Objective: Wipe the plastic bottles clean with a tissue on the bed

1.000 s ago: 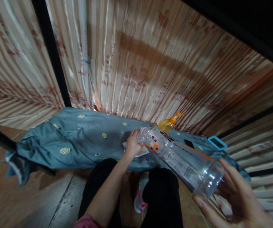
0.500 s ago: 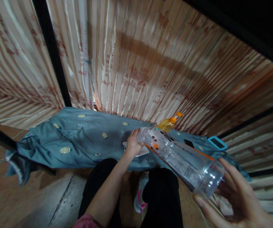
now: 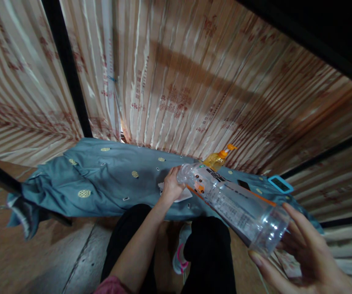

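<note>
A clear plastic bottle with an orange-edged printed label lies slantwise in the air over the cloth, held at both ends. My left hand is closed around its neck end, far from me. At the near right, my right hand grips the base between thumb and fingers. The bottle looks see-through inside. Under my left hand a white piece, perhaps paper or a bag, rests on the cloth; most of it is hidden.
A blue-grey cloth with pineapple prints covers the low table. Behind the bottle stands a yellow pump bottle. A dark phone-like object and a blue-framed device lie to the right. A black post rises at left before striped curtains.
</note>
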`<state>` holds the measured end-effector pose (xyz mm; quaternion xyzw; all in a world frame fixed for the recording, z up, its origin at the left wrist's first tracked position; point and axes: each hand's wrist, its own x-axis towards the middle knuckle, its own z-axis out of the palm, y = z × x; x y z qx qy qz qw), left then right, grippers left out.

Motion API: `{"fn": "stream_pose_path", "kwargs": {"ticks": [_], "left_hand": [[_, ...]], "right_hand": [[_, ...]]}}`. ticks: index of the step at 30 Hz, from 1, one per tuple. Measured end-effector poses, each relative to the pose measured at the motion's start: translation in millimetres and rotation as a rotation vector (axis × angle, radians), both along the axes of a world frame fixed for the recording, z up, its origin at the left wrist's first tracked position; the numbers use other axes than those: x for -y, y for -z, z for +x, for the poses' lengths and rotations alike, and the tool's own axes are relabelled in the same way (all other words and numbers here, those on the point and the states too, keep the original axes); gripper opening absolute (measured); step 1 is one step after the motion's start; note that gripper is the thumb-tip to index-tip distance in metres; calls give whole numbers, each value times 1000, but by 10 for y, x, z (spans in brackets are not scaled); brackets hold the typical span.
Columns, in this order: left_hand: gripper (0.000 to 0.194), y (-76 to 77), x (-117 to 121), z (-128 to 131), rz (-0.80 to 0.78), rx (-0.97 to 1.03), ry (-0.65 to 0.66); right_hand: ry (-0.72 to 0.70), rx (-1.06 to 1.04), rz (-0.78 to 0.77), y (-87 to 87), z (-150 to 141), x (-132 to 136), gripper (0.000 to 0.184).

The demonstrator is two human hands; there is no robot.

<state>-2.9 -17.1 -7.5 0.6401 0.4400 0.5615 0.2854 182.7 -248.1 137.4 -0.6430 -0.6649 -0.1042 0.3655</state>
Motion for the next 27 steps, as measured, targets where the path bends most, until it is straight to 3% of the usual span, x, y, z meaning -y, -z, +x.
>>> {"fn": "stream_pose_path", "kwargs": {"ticks": [27], "left_hand": [[50,-4,-2,2,8,4,2]], "right_hand": [[-49,2,-18,32,28,-20,89]]}}
